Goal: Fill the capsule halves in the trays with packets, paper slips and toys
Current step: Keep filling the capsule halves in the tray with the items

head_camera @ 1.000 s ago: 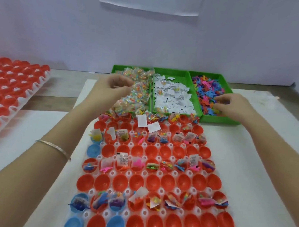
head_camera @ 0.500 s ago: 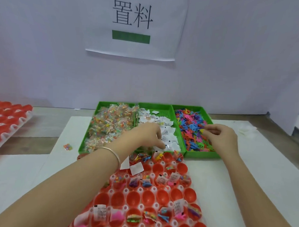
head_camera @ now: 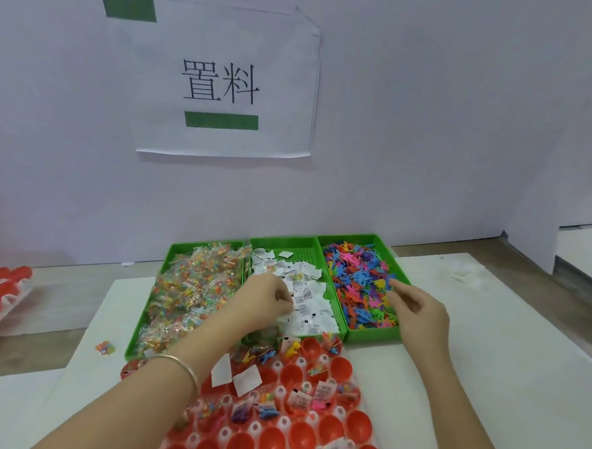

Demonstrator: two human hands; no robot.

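Red capsule halves (head_camera: 341, 369) sit in a white tray (head_camera: 300, 362) at the bottom; some hold packets, slips and toys, others are bare. Behind it stand three green bins: clear packets (head_camera: 189, 294) on the left, white paper slips (head_camera: 313, 310) in the middle, coloured plastic toys (head_camera: 356, 284) on the right. My left hand (head_camera: 267, 301) reaches over the middle bin and pinches paper slips with curled fingers. Over the right side of the toy bin, my right hand (head_camera: 416, 311) has its fingers curled on toys.
A second tray of red capsule halves (head_camera: 0, 293) lies at the far left. One loose packet (head_camera: 105, 347) sits on the table left of the bins. Two loose slips (head_camera: 247, 380) rest on the near tray. A white wall with a paper sign (head_camera: 226, 85) stands close behind.
My left hand moved from the packet bin to the paper slip bin. My right hand stayed at the toy bin. My view tilted up, so less of the near tray shows.
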